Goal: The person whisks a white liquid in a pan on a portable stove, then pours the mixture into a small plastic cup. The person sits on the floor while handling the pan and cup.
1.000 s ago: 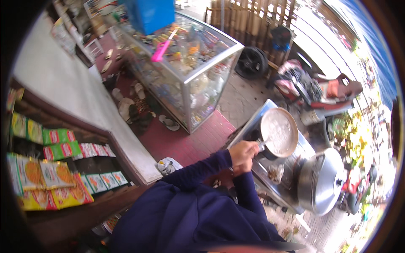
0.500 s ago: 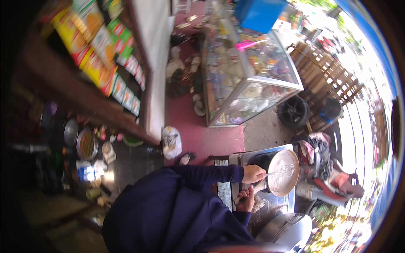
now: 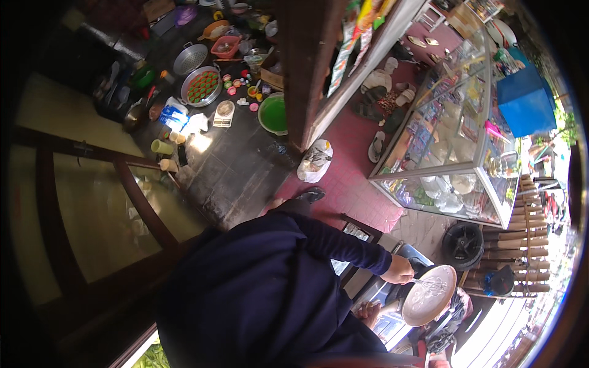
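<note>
At the lower right, my left hand (image 3: 400, 270) is closed round the handle of a wire whisk (image 3: 434, 284). The whisk's loops reach into a round pan (image 3: 423, 305) with a pale inside, where a thin whitish mixture seems to coat the bottom. Lower and closer to my body, my right hand (image 3: 370, 313) grips the pan's light-coloured handle (image 3: 390, 308); my dark sleeve and clothing partly hide this hand. Beneath the pan lies a shiny metal stove (image 3: 396, 337), much of it covered by the pan and my arms.
A glass display case (image 3: 442, 178) bears a blue box (image 3: 526, 104). Beside it lies a black wheel (image 3: 462, 245). A filled plastic bag (image 3: 315, 161) sits by the wall's end. Left, the dark floor holds a kitchen scale (image 3: 224, 114), a pot (image 3: 202, 86) of red-green pieces and a green basin (image 3: 273, 114).
The view has swung left, so the case, pan and hands appear farther right and more of the floor shows. Both hands keep their holds on whisk and pan handle.
</note>
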